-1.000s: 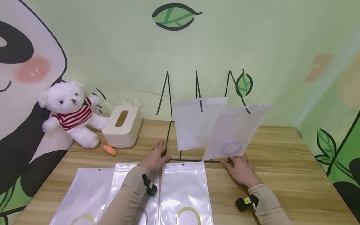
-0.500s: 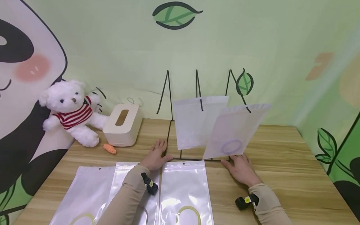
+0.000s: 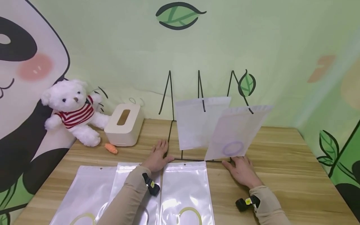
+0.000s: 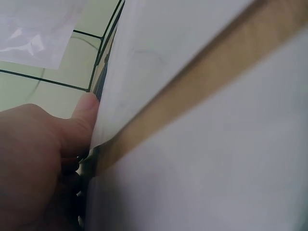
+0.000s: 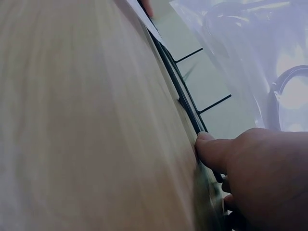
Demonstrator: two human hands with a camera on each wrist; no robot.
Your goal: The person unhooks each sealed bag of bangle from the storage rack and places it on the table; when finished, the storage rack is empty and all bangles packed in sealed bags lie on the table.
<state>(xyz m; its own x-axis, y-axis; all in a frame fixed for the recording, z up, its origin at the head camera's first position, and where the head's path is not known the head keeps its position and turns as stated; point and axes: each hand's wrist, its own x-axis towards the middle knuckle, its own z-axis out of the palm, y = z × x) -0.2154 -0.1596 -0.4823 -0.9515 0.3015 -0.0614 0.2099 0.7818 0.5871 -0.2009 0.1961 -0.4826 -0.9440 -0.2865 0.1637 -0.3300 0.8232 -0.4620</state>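
- Backdrop on my feed: green printed wall [image 3: 126, 47], panda on the left side, leaves.
- Wood-grain table [image 3: 281, 162] in front of it.
- Black wire rack [image 3: 191, 160] standing on table, centre, three bent hooks on uprights. Base's front corners sit at the two hands.
- Three flat pouches lying on table, in front of rack and to the left: left pouch [image 3: 87, 187], yellowish ring; middle pouch [image 3: 150, 203], partly under the left sleeve [image 3: 121, 203]; right pouch [image 3: 184, 187], yellow ring.
- White teddy bear [image 3: 77, 112], red-striped shirt, seated far left against the wall.
- Two pouches hanging: one white pouch [image 3: 194, 125] on the middle hook, one ring pouch [image 3: 239, 131] on the right hook, purple ring near its bottom. I see the second overlap the first.
- Cream tissue box [image 3: 121, 137] just beside bear.
- Left hand [image 3: 157, 157]: fingers spread along rack's left side, thumb touching the front-left corner.
- Right hand [image 3: 242, 171]: thumb spread away from fingers, its tip touching the front bar near the right corner; fingertips partly hidden from me.
- Orange carrot-shaped piece [image 3: 111, 148] on table, near box.
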